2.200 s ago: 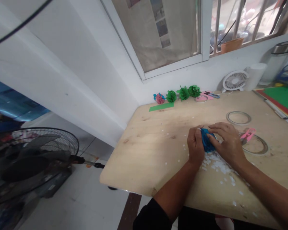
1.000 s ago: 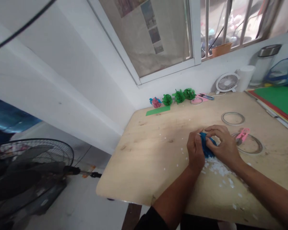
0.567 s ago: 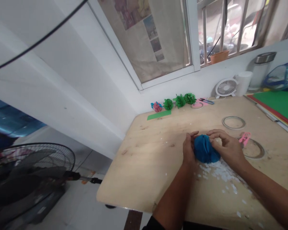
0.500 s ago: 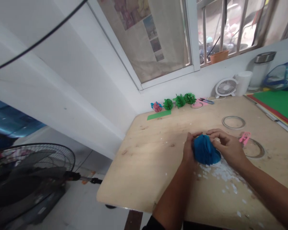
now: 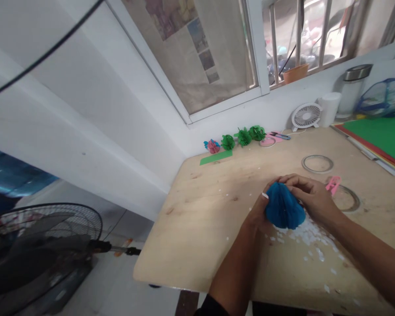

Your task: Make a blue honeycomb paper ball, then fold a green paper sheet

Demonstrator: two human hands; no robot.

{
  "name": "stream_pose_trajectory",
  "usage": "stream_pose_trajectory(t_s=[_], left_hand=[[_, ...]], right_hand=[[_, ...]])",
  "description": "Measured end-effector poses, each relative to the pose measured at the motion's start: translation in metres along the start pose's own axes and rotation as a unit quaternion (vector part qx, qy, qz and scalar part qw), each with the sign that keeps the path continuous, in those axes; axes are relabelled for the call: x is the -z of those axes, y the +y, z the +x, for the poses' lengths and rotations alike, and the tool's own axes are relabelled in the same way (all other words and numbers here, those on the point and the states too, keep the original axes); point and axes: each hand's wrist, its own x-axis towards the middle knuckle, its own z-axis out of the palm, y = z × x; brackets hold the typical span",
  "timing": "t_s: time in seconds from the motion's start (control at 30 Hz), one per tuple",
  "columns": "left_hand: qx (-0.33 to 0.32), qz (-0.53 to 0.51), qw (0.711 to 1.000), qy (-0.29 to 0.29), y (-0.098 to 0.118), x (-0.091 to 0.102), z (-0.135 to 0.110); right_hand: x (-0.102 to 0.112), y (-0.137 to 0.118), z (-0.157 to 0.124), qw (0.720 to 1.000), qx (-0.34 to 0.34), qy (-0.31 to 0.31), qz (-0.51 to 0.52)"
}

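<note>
A blue honeycomb paper ball (image 5: 284,206), fanned into a dome, rests on the wooden table (image 5: 210,210) between my hands. My left hand (image 5: 258,210) cups its left side, fingers curled behind it. My right hand (image 5: 311,198) pinches the top right edge of the ball with thumb and fingers closed. White paper scraps (image 5: 307,237) lie under and in front of the ball.
At the back edge lie a pink-blue paper ball (image 5: 212,145), three green paper balls (image 5: 242,136), a green paper strip (image 5: 216,157) and scissors (image 5: 279,135). Tape rings (image 5: 317,163), a pink clip (image 5: 333,184), a small white fan (image 5: 305,116) and coloured sheets (image 5: 382,138) sit right. A floor fan (image 5: 42,245) stands left.
The blue paper piece, squeezed flat between my hands before, has been spread open into a rounded dome. My hands have shifted slightly apart around it.
</note>
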Motion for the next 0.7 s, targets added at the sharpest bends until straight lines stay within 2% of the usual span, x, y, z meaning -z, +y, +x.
stream_pose_trajectory(t_s=[0.13, 0.23, 0.33, 0.47, 0.57, 0.63, 0.7], left_hand=[[-0.010, 0.010, 1.000, 0.020, -0.003, 0.001, 0.003], [-0.008, 0.015, 0.998, 0.061, -0.005, 0.003, 0.004], [0.008, 0.007, 0.997, 0.080, -0.006, 0.005, 0.005], [-0.028, 0.009, 0.992, 0.119, -0.008, 0.007, 0.011], [-0.057, 0.021, 0.987, 0.148, -0.010, 0.010, 0.016], [-0.066, 0.034, 0.989, 0.130, -0.011, 0.011, 0.017], [-0.075, 0.050, 0.991, 0.098, -0.011, 0.011, 0.017]], right_hand=[[-0.001, -0.001, 0.001, 1.000, -0.006, -0.008, -0.019], [0.001, 0.002, 0.003, 0.999, -0.019, -0.010, -0.046], [0.004, 0.005, 0.004, 0.996, 0.002, 0.029, -0.083], [0.006, 0.001, 0.001, 0.971, 0.093, 0.094, -0.200], [0.003, -0.010, -0.003, 0.941, 0.201, 0.043, -0.268], [-0.001, -0.015, -0.005, 0.920, 0.267, 0.001, -0.285], [-0.003, -0.018, -0.006, 0.901, 0.309, -0.014, -0.303]])
